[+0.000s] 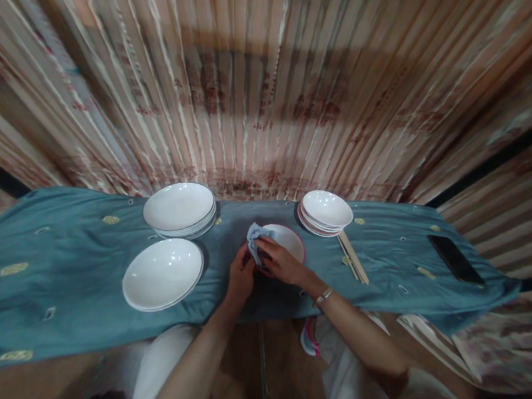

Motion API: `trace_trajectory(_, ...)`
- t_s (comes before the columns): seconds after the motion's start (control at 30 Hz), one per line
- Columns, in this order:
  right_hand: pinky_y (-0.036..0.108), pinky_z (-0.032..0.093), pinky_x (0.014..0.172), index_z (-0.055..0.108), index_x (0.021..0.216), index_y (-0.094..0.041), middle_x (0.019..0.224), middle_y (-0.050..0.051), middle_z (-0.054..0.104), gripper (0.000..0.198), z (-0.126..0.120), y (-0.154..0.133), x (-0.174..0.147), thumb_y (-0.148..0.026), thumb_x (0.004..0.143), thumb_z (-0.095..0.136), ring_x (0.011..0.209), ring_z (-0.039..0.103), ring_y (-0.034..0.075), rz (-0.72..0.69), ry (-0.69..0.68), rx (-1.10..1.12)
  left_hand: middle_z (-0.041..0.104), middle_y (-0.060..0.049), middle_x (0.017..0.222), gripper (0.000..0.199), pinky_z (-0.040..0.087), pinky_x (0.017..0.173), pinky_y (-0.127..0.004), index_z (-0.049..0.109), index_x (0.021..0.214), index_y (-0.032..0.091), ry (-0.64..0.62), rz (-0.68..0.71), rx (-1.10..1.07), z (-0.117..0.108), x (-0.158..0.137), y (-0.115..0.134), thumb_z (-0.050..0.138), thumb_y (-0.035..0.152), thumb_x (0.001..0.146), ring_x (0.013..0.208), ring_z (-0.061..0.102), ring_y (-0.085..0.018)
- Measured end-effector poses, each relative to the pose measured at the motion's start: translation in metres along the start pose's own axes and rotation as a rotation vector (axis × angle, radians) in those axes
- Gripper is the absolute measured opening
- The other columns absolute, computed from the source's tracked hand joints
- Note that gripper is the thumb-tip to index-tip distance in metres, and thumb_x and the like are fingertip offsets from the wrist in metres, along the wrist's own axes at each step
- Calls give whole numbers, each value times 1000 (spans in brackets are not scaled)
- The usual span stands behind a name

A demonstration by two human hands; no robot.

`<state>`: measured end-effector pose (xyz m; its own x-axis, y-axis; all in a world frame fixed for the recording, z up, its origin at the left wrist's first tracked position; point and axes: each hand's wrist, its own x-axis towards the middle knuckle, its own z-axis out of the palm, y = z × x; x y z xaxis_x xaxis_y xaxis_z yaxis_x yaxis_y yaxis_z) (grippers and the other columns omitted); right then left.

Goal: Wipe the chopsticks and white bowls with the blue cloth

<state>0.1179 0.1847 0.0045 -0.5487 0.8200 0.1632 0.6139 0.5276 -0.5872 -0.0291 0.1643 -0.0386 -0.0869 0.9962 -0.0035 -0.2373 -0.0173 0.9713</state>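
A small white bowl with a red rim (293, 242) is in front of me at the middle of the cloth-covered table. My left hand (241, 272) is closed at its left side, the fingertips partly hidden by the other hand. My right hand (279, 261) reaches over the bowl, its fingers pressed on a crumpled light-blue cloth (253, 233) along the upper left part of the rim. The two hands are close together, and the bowl's left edge is hidden behind them.
Left stand a stack of white plates (179, 206) and a large white bowl (163, 275). Right are stacked small bowls (327, 209), wooden chopsticks (354, 257) and a black phone (455, 259). A green patterned tablecloth (80, 274) covers the table; a pleated curtain (247, 101) hangs behind.
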Motion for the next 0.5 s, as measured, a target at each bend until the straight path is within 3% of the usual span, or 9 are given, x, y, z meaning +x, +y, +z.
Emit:
trace_trajectory(0.3, 46, 32, 117, 34, 147, -7, 154, 22, 31, 59, 2, 10, 9, -5, 88, 37, 144, 30, 28, 40, 60, -310, 67, -9, 119, 45, 42, 105, -44, 66, 113, 17, -9, 17, -2, -1, 3, 0, 61, 19, 68, 114, 59, -26)
trace_trajectory(0.5, 44, 42, 108, 38, 143, -6, 148, 24, 40, 54, -14, 13, 17, -3, 90, 35, 132, 47, 28, 137, 35, -525, 67, -9, 120, 47, 46, 100, -45, 64, 116, 18, -32, 8, -25, -2, 2, 1, 60, 21, 69, 111, 60, -26)
